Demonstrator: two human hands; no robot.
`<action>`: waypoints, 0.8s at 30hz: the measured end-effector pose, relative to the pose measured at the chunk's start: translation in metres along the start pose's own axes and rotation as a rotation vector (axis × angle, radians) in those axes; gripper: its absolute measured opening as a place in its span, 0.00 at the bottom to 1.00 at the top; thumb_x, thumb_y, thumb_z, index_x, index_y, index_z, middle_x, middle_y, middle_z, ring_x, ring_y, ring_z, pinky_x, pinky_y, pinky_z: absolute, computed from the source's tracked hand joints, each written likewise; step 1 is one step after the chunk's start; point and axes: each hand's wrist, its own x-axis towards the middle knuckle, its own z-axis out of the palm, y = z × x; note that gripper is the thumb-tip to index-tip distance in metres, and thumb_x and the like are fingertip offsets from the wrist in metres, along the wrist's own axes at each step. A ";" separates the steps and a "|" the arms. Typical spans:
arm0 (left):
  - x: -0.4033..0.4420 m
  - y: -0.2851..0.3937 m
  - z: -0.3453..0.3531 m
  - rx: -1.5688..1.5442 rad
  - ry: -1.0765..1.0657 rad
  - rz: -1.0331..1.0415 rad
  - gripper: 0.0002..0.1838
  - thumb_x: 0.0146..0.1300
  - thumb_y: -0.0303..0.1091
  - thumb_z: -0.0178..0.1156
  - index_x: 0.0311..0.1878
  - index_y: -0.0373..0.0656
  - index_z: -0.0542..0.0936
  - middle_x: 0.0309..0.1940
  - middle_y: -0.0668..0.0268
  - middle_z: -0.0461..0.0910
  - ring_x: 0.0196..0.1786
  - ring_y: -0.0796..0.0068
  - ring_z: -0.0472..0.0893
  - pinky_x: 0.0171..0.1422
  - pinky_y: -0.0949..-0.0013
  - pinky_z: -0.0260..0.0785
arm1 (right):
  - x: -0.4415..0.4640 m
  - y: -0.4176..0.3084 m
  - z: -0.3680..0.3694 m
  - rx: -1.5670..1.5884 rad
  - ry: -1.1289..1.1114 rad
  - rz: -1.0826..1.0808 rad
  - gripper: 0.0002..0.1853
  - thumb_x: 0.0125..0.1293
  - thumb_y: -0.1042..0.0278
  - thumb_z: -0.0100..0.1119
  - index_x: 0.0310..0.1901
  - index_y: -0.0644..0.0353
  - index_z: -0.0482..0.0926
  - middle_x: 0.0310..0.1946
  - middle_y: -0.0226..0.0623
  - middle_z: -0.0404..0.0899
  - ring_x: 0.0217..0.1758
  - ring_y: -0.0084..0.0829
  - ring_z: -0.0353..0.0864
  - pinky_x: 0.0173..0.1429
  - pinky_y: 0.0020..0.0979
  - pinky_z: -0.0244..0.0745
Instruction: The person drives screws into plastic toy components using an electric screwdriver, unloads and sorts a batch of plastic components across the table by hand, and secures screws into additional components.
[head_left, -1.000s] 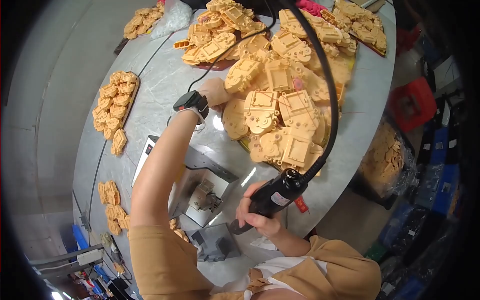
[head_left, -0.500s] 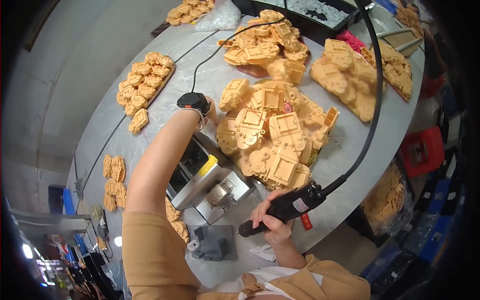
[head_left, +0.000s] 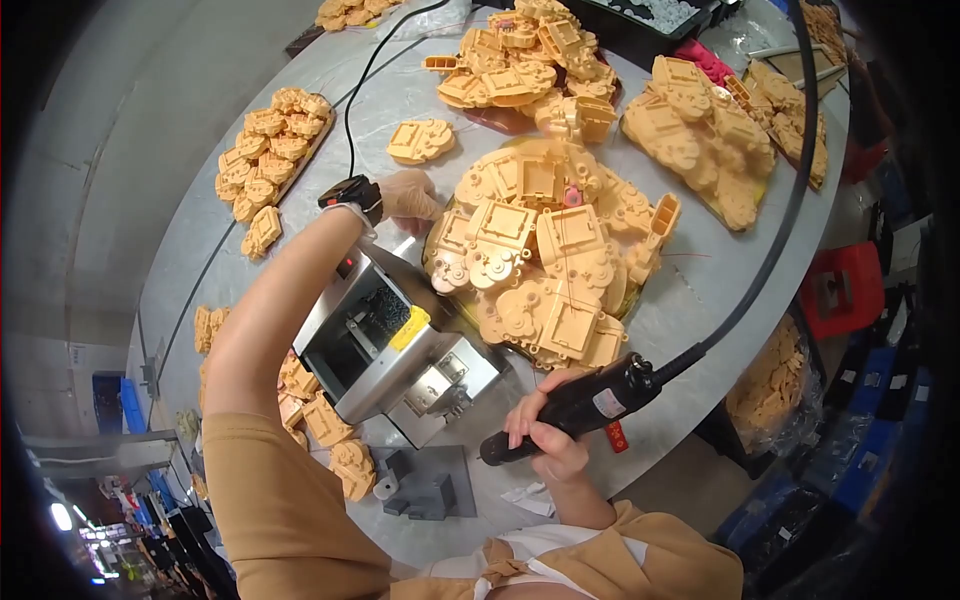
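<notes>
My right hand (head_left: 548, 440) is wrapped around a black electric screwdriver (head_left: 590, 405), its tip pointing left and its cord leaving at the right. My left hand (head_left: 408, 197), a black device strapped at its wrist, is at the left edge of the large pile of orange plastic housings (head_left: 575, 245). Its fingers look curled downward, and what they hold, if anything, is hidden. One loose housing (head_left: 420, 140) lies just beyond that hand. Below the left hand stands a metal screw feeder (head_left: 400, 350) with small dark screws in its bin. A grey fixture (head_left: 430, 490) sits near me.
More housings are heaped at the back (head_left: 530, 70), on the right (head_left: 695, 140) and on the left (head_left: 270, 150). Several others (head_left: 325, 420) lie left of the feeder. A black tray (head_left: 640, 25) stands at the back. A red stool (head_left: 840, 290) is off the table's right side.
My left hand has moved left and slightly up. A single housing now lies apart, left of the main pile. The feeder's bin is less covered by my arm. My right hand still holds the screwdriver.
</notes>
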 end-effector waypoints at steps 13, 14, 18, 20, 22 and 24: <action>-0.002 -0.002 0.014 -0.445 -0.037 0.135 0.08 0.52 0.29 0.59 0.36 0.39 0.73 0.27 0.71 0.73 0.30 0.83 0.72 0.34 0.79 0.66 | 0.002 0.000 -0.003 -0.015 -0.016 -0.001 0.22 0.48 0.82 0.55 0.46 0.63 0.62 0.21 0.37 0.70 0.22 0.30 0.72 0.34 0.31 0.71; -0.005 0.001 0.012 -0.448 -0.057 0.096 0.11 0.52 0.28 0.58 0.40 0.39 0.73 0.30 0.70 0.74 0.36 0.81 0.75 0.41 0.77 0.69 | 0.003 0.000 -0.003 -0.024 -0.023 -0.001 0.22 0.48 0.82 0.55 0.46 0.62 0.62 0.21 0.37 0.70 0.23 0.30 0.72 0.34 0.31 0.71; -0.003 -0.001 0.016 -0.814 -0.126 0.197 0.20 0.48 0.22 0.53 0.48 0.34 0.71 0.40 0.65 0.77 0.43 0.77 0.77 0.49 0.77 0.71 | 0.002 -0.001 -0.003 -0.145 0.006 0.016 0.23 0.46 0.73 0.54 0.46 0.61 0.60 0.19 0.38 0.67 0.19 0.30 0.69 0.33 0.33 0.68; -0.004 0.002 0.011 -0.788 -0.133 0.176 0.21 0.48 0.20 0.52 0.50 0.33 0.69 0.41 0.64 0.77 0.41 0.77 0.78 0.47 0.78 0.72 | 0.002 0.000 -0.004 -0.132 0.005 0.030 0.23 0.45 0.74 0.55 0.46 0.61 0.60 0.19 0.38 0.67 0.20 0.30 0.69 0.33 0.33 0.68; -0.005 -0.001 0.005 -0.808 -0.140 0.224 0.20 0.51 0.19 0.47 0.51 0.31 0.68 0.40 0.61 0.78 0.35 0.78 0.80 0.40 0.79 0.74 | 0.001 0.000 -0.004 -0.130 0.008 0.041 0.23 0.45 0.74 0.55 0.45 0.61 0.60 0.19 0.38 0.67 0.20 0.30 0.69 0.33 0.33 0.68; 0.007 -0.013 -0.001 -0.797 -0.032 0.183 0.18 0.52 0.20 0.46 0.49 0.30 0.67 0.38 0.60 0.77 0.37 0.77 0.79 0.41 0.77 0.73 | 0.001 -0.001 -0.003 -0.124 0.007 0.050 0.23 0.45 0.74 0.55 0.45 0.61 0.60 0.20 0.38 0.68 0.20 0.31 0.69 0.33 0.33 0.68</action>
